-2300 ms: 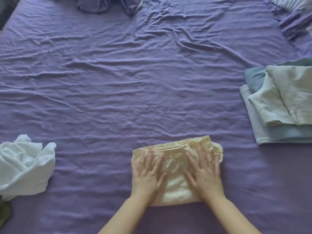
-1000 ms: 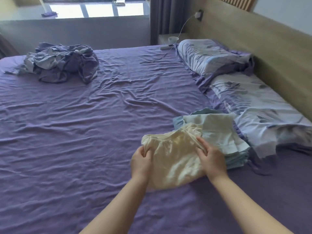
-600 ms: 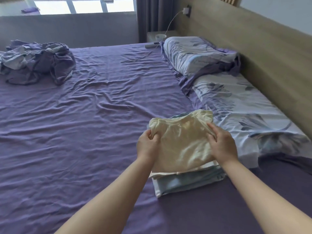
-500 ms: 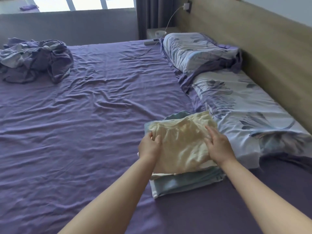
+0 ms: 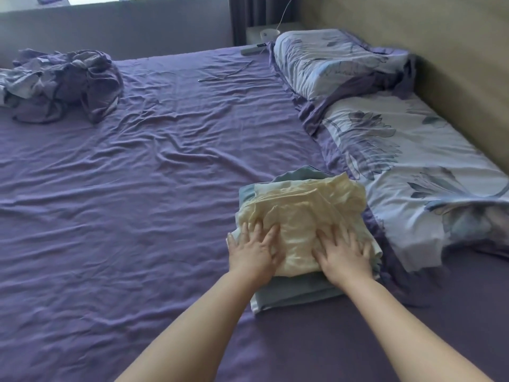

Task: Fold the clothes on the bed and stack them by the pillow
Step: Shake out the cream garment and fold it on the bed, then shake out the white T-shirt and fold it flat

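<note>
A folded pale yellow garment [image 5: 303, 216] lies on top of a stack of folded light blue clothes [image 5: 297, 295], right beside the near floral pillow [image 5: 407, 172] on the purple bed sheet [image 5: 137, 202]. My left hand [image 5: 253, 250] rests flat on the yellow garment's near left part, fingers spread. My right hand [image 5: 343, 253] lies flat on its near right part, fingers spread too. Neither hand grips the cloth.
A crumpled purple and grey bundle of fabric [image 5: 60, 84] sits at the far left of the bed. A second floral pillow [image 5: 333, 62] lies farther back against the wooden headboard [image 5: 454, 59]. A remote [image 5: 252, 49] and a thin cable [image 5: 225, 75] lie near it.
I carried the folded yellow garment from the near edge of the bed to the stack by the pillow and set it on top. My hands let go and now press flat on it.
</note>
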`<action>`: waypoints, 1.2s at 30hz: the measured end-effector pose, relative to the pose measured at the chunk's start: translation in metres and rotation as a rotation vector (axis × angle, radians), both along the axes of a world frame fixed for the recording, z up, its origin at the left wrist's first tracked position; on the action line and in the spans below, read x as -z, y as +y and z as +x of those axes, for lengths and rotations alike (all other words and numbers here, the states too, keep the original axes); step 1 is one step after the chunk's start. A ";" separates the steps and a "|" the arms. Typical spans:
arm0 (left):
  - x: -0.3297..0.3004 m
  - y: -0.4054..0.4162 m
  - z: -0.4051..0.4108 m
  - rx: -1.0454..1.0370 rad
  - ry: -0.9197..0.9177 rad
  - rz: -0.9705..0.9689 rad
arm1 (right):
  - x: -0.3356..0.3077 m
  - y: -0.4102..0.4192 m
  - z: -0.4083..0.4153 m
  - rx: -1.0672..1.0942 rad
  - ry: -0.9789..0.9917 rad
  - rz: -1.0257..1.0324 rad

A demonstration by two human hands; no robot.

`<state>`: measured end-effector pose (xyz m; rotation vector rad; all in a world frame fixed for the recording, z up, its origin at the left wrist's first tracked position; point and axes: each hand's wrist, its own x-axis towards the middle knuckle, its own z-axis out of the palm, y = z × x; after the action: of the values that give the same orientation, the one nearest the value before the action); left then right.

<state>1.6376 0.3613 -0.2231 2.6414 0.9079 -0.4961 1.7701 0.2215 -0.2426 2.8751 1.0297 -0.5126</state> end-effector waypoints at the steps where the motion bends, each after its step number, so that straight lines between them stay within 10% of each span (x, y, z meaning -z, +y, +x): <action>1: -0.004 -0.002 -0.005 0.000 -0.017 0.010 | -0.005 0.001 -0.004 0.005 -0.023 0.014; 12: -0.038 -0.020 -0.158 -0.160 0.123 -0.034 | -0.053 -0.001 -0.167 -0.373 -0.077 0.315; 36: -0.058 0.002 -0.694 -0.743 0.247 -0.201 | -0.059 0.115 -0.674 -0.812 0.228 0.036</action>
<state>0.9431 0.3633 -0.1652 1.8918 1.6975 -0.6670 1.0965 0.3367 -0.1839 2.1478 2.0758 -0.7354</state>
